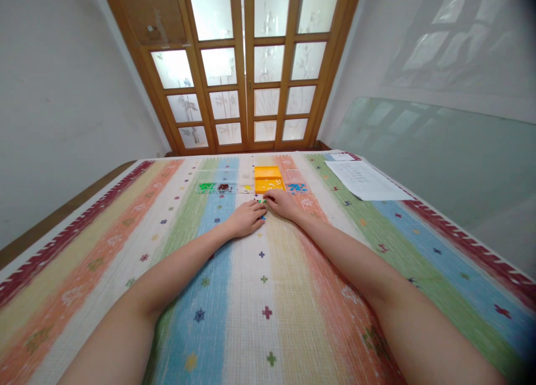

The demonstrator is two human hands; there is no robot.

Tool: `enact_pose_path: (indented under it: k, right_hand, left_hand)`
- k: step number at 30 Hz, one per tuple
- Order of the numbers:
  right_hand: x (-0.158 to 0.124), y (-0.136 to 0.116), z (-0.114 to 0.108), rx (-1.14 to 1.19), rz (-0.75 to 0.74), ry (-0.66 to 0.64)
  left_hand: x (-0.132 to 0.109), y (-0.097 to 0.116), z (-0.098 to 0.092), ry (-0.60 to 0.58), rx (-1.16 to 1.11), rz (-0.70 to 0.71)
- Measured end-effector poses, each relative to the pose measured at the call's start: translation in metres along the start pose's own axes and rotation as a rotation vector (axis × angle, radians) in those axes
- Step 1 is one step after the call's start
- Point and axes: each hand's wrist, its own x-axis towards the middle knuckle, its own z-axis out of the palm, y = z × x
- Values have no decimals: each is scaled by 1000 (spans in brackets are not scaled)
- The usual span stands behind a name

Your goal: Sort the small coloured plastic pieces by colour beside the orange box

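My left hand (247,218) rests on the tablecloth in the middle, its fingers curled together around small pieces. A bit of blue (263,217) and a bit of green (261,201) show at its fingertips. My right hand (281,203) is just to the right, fingers bent and closed in a pinch close to the left fingertips. What either hand grips is too small and covered to make out. Right behind my right hand stands an open orange box (268,172) with small white pieces (274,184) inside.
Clear trays beside the box hold green pieces (206,187), dark brown pieces (224,187), yellow pieces (247,188) and blue pieces (297,188). A printed paper sheet (366,179) lies at the back right. A striped tablecloth (247,318) covers the table; glass-paned doors (247,95) stand beyond it.
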Motion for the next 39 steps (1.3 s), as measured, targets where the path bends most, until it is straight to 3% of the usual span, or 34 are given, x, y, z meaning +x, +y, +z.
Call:
enact_pose_path:
  k: [10,22,39]
  right_hand:
    - [0,-5,-3,-18,30,-2]
    - [1,8,-1,-51,20,0]
    - [-1,-4,-5,-58,17,-17]
  left_hand:
    - [-1,1,-3,50,-67,49]
    - [-2,-6,-4,73,4,11]
    - [-4,-14,-7,67,-5,-33]
